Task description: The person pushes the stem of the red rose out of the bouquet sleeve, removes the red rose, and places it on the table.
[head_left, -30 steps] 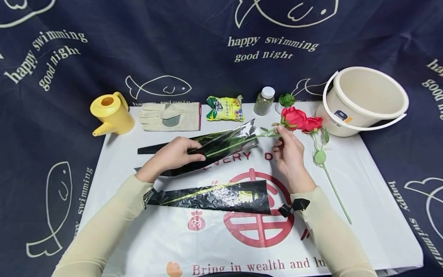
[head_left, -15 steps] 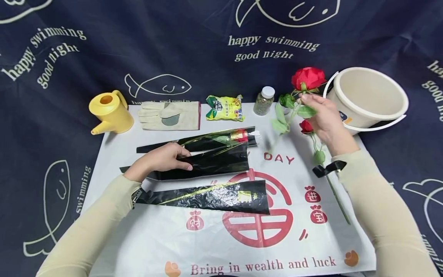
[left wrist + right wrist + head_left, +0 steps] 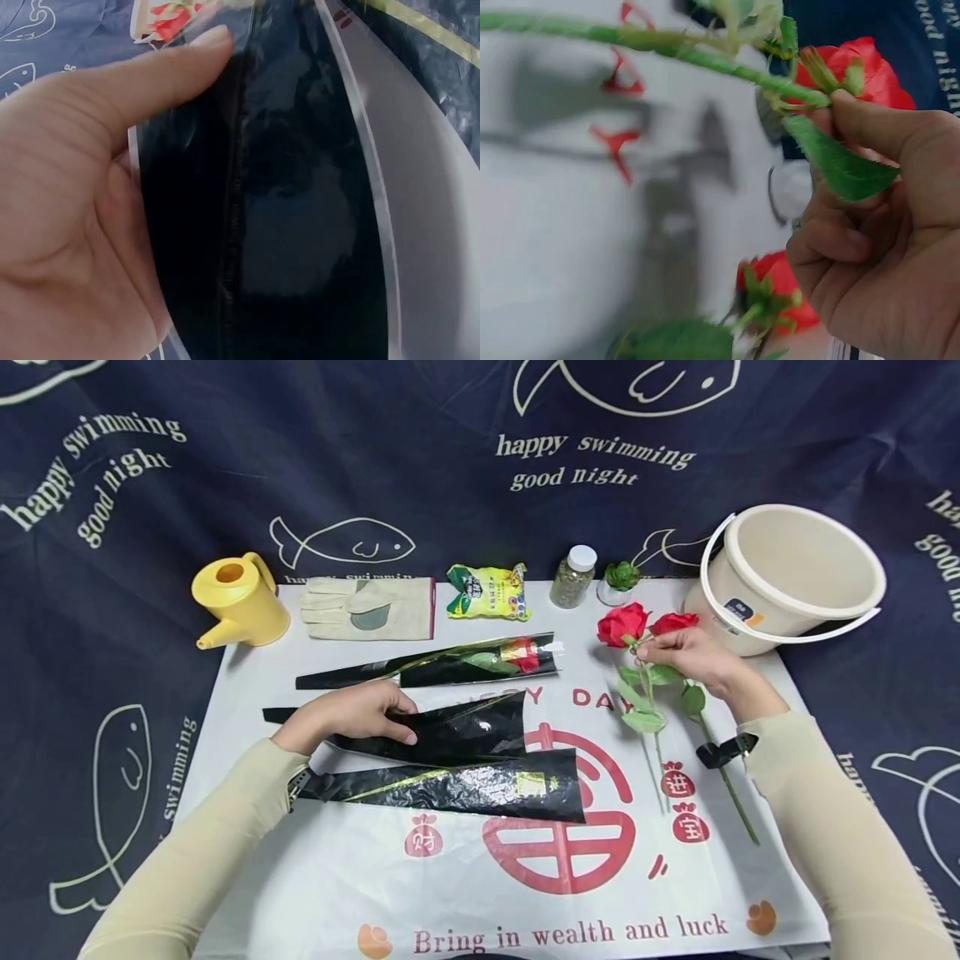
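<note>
My left hand (image 3: pixel 358 717) grips a black flower wrapping sleeve (image 3: pixel 468 728) in the middle of the table. In the left wrist view the thumb lies across the sleeve (image 3: pixel 300 187), and its fingers are hidden behind. On the right, my right hand (image 3: pixel 693 660) pinches a red rose (image 3: pixel 622 625) just below the bloom. Its leafy green stem (image 3: pixel 735 69) hangs toward the table's front in the head view. A second red rose (image 3: pixel 673 623) lies right behind that hand, its stem running toward the front right.
Behind the left hand lies another sleeve (image 3: pixel 435 670) with a rose inside; a third black sleeve (image 3: pixel 480 787) lies in front. Along the back are a yellow watering can (image 3: pixel 243 602), gloves (image 3: pixel 367 608), a yellow packet (image 3: pixel 487 593), a jar (image 3: pixel 573 578), a small plant (image 3: pixel 621 577) and a bucket (image 3: pixel 795 577).
The right hand drew the rose out of the sleeve, up and to the right, then lowered it beside the second rose. The left hand's sleeve has shifted toward the front.
</note>
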Tool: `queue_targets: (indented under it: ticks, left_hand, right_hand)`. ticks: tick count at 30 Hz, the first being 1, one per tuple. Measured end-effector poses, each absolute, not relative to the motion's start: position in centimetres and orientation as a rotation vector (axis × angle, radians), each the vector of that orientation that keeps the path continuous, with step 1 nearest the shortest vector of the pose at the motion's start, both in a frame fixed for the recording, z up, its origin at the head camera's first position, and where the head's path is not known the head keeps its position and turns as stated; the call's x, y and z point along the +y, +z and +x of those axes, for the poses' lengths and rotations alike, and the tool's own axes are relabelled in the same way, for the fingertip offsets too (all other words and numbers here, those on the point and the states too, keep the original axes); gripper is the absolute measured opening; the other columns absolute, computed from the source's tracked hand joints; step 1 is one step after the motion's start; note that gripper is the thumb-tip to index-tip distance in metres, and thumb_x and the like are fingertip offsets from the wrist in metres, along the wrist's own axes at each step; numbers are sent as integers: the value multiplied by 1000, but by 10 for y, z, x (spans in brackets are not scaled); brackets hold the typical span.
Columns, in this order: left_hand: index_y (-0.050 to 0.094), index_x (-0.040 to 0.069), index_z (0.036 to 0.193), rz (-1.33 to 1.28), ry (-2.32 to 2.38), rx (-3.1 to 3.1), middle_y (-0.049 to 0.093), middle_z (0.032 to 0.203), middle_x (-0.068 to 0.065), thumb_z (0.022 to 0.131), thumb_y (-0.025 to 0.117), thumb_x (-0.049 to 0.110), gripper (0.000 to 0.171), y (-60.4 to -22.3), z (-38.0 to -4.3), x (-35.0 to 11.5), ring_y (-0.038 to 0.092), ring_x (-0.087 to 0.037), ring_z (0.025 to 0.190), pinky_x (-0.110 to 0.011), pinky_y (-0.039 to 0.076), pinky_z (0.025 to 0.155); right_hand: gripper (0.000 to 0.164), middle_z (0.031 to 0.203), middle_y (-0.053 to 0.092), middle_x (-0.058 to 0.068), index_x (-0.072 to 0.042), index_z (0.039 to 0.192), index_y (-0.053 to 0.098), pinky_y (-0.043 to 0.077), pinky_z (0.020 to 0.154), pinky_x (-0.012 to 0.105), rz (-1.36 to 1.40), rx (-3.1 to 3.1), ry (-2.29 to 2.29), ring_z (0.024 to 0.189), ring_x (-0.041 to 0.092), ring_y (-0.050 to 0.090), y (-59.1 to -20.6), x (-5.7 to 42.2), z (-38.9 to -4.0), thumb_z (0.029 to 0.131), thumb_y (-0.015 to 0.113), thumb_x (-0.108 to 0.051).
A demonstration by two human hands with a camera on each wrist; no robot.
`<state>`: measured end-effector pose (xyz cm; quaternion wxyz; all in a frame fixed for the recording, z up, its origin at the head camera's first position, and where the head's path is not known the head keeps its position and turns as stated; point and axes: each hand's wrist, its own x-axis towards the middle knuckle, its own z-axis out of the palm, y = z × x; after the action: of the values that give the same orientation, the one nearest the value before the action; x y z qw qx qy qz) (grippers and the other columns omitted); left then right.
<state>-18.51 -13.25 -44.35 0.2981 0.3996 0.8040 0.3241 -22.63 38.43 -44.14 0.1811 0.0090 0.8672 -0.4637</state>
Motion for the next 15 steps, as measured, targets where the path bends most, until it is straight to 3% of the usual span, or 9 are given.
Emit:
queue_targets:
  ticks: [8, 15]
  left_hand:
    - [61, 21, 73, 1105, 840, 2092, 52, 65, 12, 85, 71, 26, 16, -442, -181, -124, 40, -5, 58, -25, 37, 58]
    - [64, 22, 75, 1093, 823, 2091, 57, 68, 12, 84, 71, 26, 13, -444, -181, -120, 41, -4, 60, -25, 38, 60]
  right_hand:
    - [34, 91, 65, 7, 5, 106, 67, 38, 63, 27, -52, 2549, -1023, 78, 13, 45, -453, 399, -221, 90, 64, -25]
    - [26, 86, 65, 10, 4, 96, 70, 38, 55, 31, -135, 2707, -779, 68, 20, 47, -459, 400, -221, 90, 64, -21]
